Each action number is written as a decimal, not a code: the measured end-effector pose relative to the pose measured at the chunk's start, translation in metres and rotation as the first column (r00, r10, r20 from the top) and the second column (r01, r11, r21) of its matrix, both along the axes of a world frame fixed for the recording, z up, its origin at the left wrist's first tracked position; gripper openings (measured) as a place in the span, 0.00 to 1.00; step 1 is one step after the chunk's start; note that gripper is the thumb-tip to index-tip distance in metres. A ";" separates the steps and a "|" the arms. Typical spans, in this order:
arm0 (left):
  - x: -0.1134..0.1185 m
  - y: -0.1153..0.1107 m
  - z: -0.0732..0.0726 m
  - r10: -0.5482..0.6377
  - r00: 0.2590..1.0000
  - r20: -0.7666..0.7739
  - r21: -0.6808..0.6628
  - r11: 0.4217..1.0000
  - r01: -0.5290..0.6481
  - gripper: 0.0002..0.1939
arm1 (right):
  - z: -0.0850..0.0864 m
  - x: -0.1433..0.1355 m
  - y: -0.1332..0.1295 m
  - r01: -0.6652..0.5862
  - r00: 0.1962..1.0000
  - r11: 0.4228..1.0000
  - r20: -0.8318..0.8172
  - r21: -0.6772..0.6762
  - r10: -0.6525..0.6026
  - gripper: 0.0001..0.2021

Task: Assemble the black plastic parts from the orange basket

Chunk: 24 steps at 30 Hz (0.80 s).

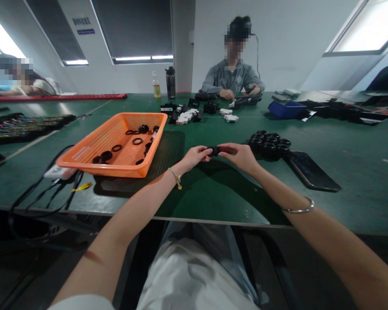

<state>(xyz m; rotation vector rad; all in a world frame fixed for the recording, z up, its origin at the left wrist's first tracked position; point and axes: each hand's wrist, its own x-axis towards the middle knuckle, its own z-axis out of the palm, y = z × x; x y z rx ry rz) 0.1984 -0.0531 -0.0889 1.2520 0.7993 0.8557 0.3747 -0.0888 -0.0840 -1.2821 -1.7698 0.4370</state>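
Between my two hands, above the green table (200,202), is a small black part (214,151). My left hand (196,156) pinches its left side with thumb and fingers. The fingers of my right hand (238,156) are closed on its right side. An orange basket (113,170) to the left holds black rings (137,141) and other black round parts. Close by on the right of my right hand stands a cluster of several black cylindrical parts (269,148). The finer shape of the held part is too small to tell.
A black phone (312,171) lies right of the cluster. Cables and a white box (61,172) sit left of the basket. White and black parts (188,115), a bottle (170,82) and a blue bin (285,109) are farther back. A person (234,77) sits opposite, another at far left.
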 end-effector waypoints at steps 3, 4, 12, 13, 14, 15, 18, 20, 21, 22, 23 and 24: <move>-0.001 0.001 -0.001 -0.009 1.000 0.009 0.013 1.000 0.009 0.07 | 0.000 0.000 0.000 0.003 1.000 1.000 0.001 -0.015 -0.003 0.14; -0.001 0.001 -0.001 -0.010 1.000 0.012 0.015 1.000 0.010 0.08 | -0.001 0.000 0.000 0.006 1.000 1.000 0.005 -0.018 -0.006 0.13; 0.001 0.001 -0.001 0.002 1.000 0.002 -0.008 1.000 -0.002 0.06 | 0.001 -0.003 -0.001 0.021 0.998 0.999 0.053 0.046 -0.023 0.16; 0.001 0.002 -0.001 -0.003 1.000 0.004 -0.012 1.000 0.003 0.06 | 0.001 -0.002 -0.002 0.007 0.998 0.999 0.070 0.047 -0.010 0.16; 0.001 0.002 -0.001 -0.006 1.000 0.005 -0.017 1.000 0.007 0.07 | 0.002 -0.002 -0.002 -0.010 0.996 0.999 0.087 0.047 0.006 0.16; 0.001 0.002 -0.001 -0.006 1.000 0.006 -0.022 1.000 0.006 0.07 | 0.002 -0.002 -0.003 -0.027 0.995 0.999 0.102 0.046 0.023 0.16; 0.001 0.001 -0.001 -0.001 1.000 0.007 -0.033 0.999 0.001 0.06 | 0.002 -0.001 -0.003 -0.047 0.991 0.998 0.127 0.048 0.041 0.17; 0.001 0.000 0.001 0.006 1.000 0.001 -0.035 0.999 -0.006 0.05 | 0.002 0.000 -0.002 -0.032 0.990 0.999 0.139 0.044 0.025 0.16; 0.001 0.000 0.001 0.009 1.000 -0.003 -0.035 0.999 -0.009 0.05 | 0.002 0.000 -0.002 -0.023 0.990 0.999 0.142 0.043 0.016 0.16; 0.001 -0.001 0.002 0.011 1.000 -0.007 -0.035 0.999 -0.012 0.04 | 0.001 0.000 -0.001 -0.017 0.990 0.999 0.143 0.042 0.011 0.16; 0.001 -0.001 0.003 0.012 1.000 -0.008 -0.033 0.999 -0.012 0.04 | 0.001 0.000 -0.001 -0.015 0.990 0.999 0.141 0.042 0.009 0.16; 0.001 -0.002 0.003 0.009 1.000 -0.008 -0.031 0.999 -0.010 0.03 | 0.000 0.000 0.000 -0.015 0.990 0.999 0.137 0.043 0.009 0.16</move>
